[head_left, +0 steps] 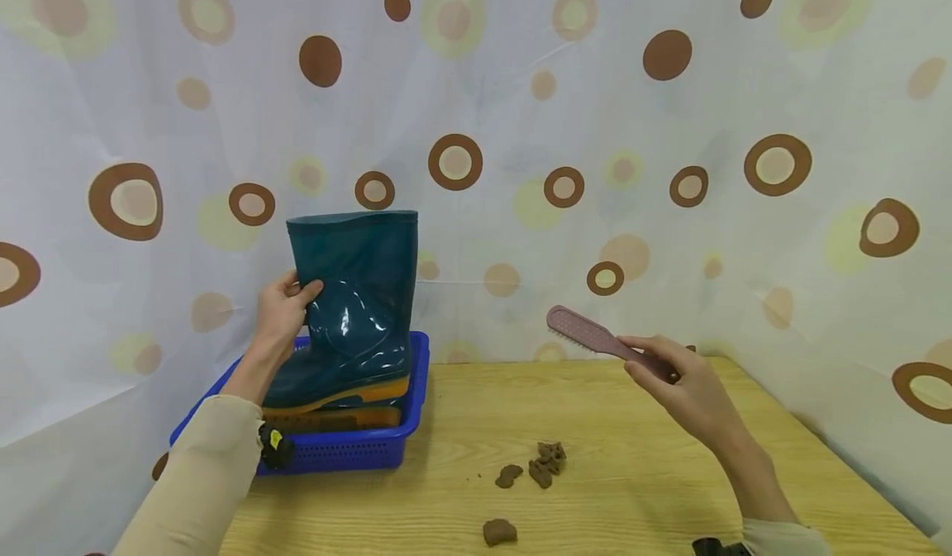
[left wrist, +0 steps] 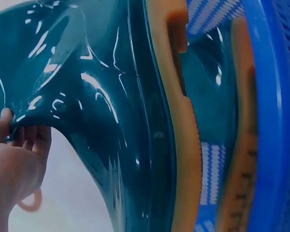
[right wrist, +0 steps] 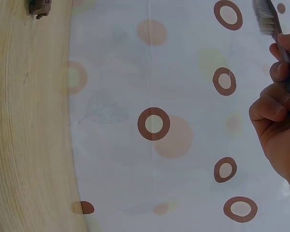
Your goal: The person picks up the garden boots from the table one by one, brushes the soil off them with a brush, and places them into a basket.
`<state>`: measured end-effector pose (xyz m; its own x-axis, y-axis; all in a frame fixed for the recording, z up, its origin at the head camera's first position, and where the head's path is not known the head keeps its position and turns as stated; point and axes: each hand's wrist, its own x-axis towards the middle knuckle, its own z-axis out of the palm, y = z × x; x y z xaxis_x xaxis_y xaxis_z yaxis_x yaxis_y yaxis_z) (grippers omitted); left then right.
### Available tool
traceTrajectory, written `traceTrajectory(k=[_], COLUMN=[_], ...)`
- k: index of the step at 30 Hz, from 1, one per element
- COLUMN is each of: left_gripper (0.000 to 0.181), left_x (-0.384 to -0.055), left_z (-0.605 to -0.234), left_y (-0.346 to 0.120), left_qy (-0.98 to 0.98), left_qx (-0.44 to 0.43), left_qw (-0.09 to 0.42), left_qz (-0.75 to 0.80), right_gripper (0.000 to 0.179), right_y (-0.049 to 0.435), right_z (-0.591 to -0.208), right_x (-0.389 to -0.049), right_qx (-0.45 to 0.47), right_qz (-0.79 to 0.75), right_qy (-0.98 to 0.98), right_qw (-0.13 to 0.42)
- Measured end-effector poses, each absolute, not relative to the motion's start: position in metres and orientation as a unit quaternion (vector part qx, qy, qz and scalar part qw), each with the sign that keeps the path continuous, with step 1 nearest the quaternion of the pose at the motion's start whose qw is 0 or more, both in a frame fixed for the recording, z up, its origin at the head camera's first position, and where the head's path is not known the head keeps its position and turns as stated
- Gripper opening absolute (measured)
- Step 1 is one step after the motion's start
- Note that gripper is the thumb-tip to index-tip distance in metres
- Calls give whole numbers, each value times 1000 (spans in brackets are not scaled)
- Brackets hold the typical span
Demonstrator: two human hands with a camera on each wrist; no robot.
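My left hand (head_left: pixel 281 312) pinches a glossy dark teal rubber boot (head_left: pixel 357 292) at the front of its shaft, thumb on the near side. The boot stands upright, toe to the left, its orange sole (left wrist: pixel 176 121) over a blue basket (head_left: pixel 335 450). Beneath it in the basket lies a second boot (head_left: pixel 338 418) with the same orange sole. Off to the right, my right hand (head_left: pixel 692 391) grips the handle of a mauve brush (head_left: pixel 583 329), raised above the table with its pale bristles (right wrist: pixel 265 19) facing downward in the head view.
Brown clumps (head_left: pixel 546 463) lie on the wooden table (head_left: pixel 632 440) between the hands, with a separate brown lump (head_left: pixel 499 531) closer to me. A white curtain with brown circles (head_left: pixel 491 68) hangs behind and along both sides.
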<state>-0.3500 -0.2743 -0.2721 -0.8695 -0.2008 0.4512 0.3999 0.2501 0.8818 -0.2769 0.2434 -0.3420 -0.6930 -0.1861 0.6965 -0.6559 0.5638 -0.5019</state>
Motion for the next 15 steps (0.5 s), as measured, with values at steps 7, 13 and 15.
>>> traceTrajectory(k=[7, 13, 15], left_gripper=[60, 65, 63], left_x=[-348, -352, -354], left_z=[-286, -287, -285], left_y=[-304, -288, -280], left_qy=[-759, -830, -844], left_qx=[-52, -23, -25], left_qw=[181, 160, 170], left_qz=[-624, -534, -508], right_gripper=[30, 29, 29], right_y=[241, 243, 243], right_z=[-342, -343, -344], right_x=[-278, -278, -278], right_qx=[248, 243, 241], right_qz=[391, 385, 384], right_qy=[-836, -842, -845], right_qw=[294, 289, 284])
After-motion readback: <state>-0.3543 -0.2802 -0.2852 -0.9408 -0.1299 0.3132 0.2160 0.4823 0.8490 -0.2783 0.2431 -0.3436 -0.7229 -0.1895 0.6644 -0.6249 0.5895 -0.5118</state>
